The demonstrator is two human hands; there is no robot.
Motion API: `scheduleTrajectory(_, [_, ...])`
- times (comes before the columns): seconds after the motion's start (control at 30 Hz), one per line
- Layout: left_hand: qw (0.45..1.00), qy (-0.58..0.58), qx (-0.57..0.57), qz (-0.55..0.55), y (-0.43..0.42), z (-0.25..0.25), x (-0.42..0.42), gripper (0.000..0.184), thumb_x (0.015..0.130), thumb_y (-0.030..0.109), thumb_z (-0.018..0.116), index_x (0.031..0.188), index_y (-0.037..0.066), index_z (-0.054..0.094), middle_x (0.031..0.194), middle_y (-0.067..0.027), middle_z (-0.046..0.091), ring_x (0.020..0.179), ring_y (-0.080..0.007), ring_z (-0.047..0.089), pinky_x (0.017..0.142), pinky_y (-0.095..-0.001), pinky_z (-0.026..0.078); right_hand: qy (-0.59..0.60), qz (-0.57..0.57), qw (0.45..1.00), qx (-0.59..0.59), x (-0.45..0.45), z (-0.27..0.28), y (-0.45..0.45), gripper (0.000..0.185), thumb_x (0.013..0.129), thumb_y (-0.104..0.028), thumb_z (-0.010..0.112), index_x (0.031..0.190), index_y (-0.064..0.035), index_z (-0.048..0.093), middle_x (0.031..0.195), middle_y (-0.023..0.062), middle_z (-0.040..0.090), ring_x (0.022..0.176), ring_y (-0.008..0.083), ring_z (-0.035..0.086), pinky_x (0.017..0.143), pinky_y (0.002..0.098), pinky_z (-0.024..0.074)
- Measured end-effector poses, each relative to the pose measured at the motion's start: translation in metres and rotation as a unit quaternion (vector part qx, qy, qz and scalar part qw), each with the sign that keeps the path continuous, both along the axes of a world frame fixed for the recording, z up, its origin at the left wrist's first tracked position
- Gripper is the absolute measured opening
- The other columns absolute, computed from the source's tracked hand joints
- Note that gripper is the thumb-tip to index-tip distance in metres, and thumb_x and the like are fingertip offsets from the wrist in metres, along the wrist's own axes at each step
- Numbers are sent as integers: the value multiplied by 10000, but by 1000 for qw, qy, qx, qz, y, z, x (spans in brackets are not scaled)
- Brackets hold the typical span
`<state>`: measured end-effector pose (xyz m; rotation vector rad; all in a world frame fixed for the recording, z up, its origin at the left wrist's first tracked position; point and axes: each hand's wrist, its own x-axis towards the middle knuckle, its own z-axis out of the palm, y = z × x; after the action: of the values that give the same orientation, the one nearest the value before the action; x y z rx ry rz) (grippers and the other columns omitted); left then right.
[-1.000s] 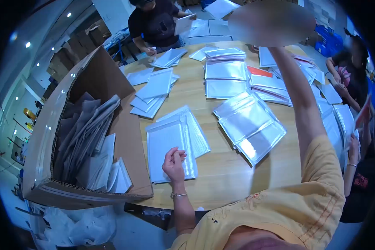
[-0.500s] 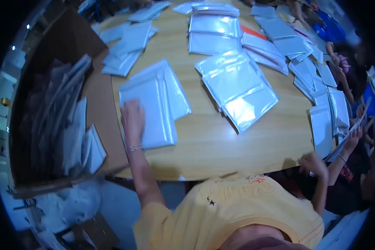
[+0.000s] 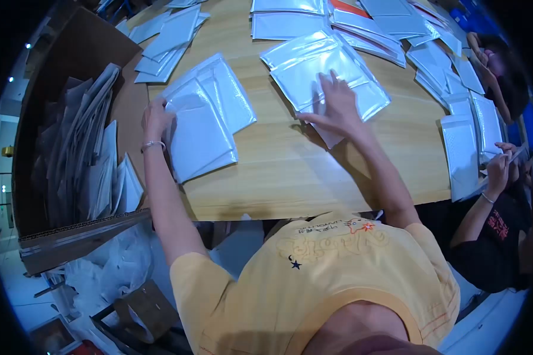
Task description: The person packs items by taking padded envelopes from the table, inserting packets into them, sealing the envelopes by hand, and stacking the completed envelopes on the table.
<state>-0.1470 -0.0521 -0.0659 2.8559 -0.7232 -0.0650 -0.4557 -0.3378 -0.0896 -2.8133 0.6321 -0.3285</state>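
My left hand (image 3: 158,120) is at the left edge of a small pile of white padded envelopes (image 3: 202,133), its fingers curled around the edge of the top one. That pile is fanned, with a lower envelope showing to the right. Over the middle pile of glossy padded envelopes (image 3: 302,62) my right hand (image 3: 339,109) is spread, fingers apart and thumb out to the left. Its fingertips rest on or just above the top envelope; I cannot tell which.
A large cardboard box (image 3: 133,121) holding many grey and white envelopes (image 3: 80,148) stands at the left. More envelope piles (image 3: 287,25) lie along the back and right of the wooden table (image 3: 266,183). At right, a co-worker's hand (image 3: 497,174) holds an envelope.
My left hand has moved from the top of the left pile to its left edge. My right hand has come from the table's front edge onto the middle pile. The view has shifted.
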Motion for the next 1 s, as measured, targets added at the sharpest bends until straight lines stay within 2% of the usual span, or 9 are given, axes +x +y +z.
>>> scheduleTrajectory(0.17, [995,-45,-84,-5,22,17,-44,176,702,84,599,850,-10,605,938,-150,623,840,-307,584,778,-361,473,61,-56,993,-90,34,-19,21,854,732,-560,633,1320,0,370,1300,330,374,1129,554,374,891,603,343])
scheduleTrajectory(0.3, [927,-122,-330,-133,4,51,-131,130,662,15,641,749,15,544,951,-96,602,887,-253,560,828,-330,441,27,-34,987,-155,40,-8,19,710,770,-492,615,1244,8,442,1157,322,454,980,496,469,779,533,413])
scheduleTrajectory(0.37, [908,-29,-389,-149,-6,58,-163,182,633,-38,658,725,40,522,997,-53,586,949,-221,539,872,-304,407,42,-37,988,-144,46,-4,13,648,783,-462,609,1206,8,470,1105,303,483,921,463,497,736,505,433])
scheduleTrajectory(0.53, [891,-51,-398,-213,-24,47,-209,180,636,-50,664,731,27,532,835,-55,606,688,-185,547,656,-271,456,71,-4,994,-84,52,-6,3,373,815,-294,603,1060,-15,564,926,200,582,718,355,569,606,401,482])
scheduleTrajectory(0.57, [894,-52,-397,-200,-24,40,-210,180,636,-50,664,731,27,532,835,-55,606,688,-185,547,656,-271,456,-19,28,995,-97,42,-5,0,246,761,-130,581,966,5,558,854,201,586,673,363,575,575,433,495])
scheduleTrajectory(0.7, [895,5,-400,-195,-33,26,-213,161,657,-39,695,760,3,579,880,-47,628,716,-156,538,645,-245,442,-206,15,964,-169,6,41,-58,267,795,-81,590,1060,-75,558,728,106,599,566,300,548,536,406,430])
scheduleTrajectory(0.8, [870,57,-432,-228,-49,23,-214,149,652,-25,704,744,15,594,901,-51,640,725,-156,554,684,-249,446,-434,-21,899,47,-30,108,-97,297,864,-114,628,1154,-53,616,1005,70,676,831,162,637,727,248,497])
scheduleTrajectory(0.87, [856,75,-442,-256,-61,21,-218,148,651,-22,706,747,17,600,916,-55,642,738,-159,559,698,-254,446,-575,-16,796,187,-39,142,-78,269,916,-107,554,1157,2,603,1076,107,643,929,184,618,832,276,479])
scheduleTrajectory(1.0, [808,137,-454,-349,-75,25,-219,147,648,-13,712,756,20,619,964,-67,650,777,-169,574,740,-267,446,-628,45,720,291,-40,153,-63,297,925,-148,560,1179,1,592,1080,128,641,915,185,620,848,286,476])
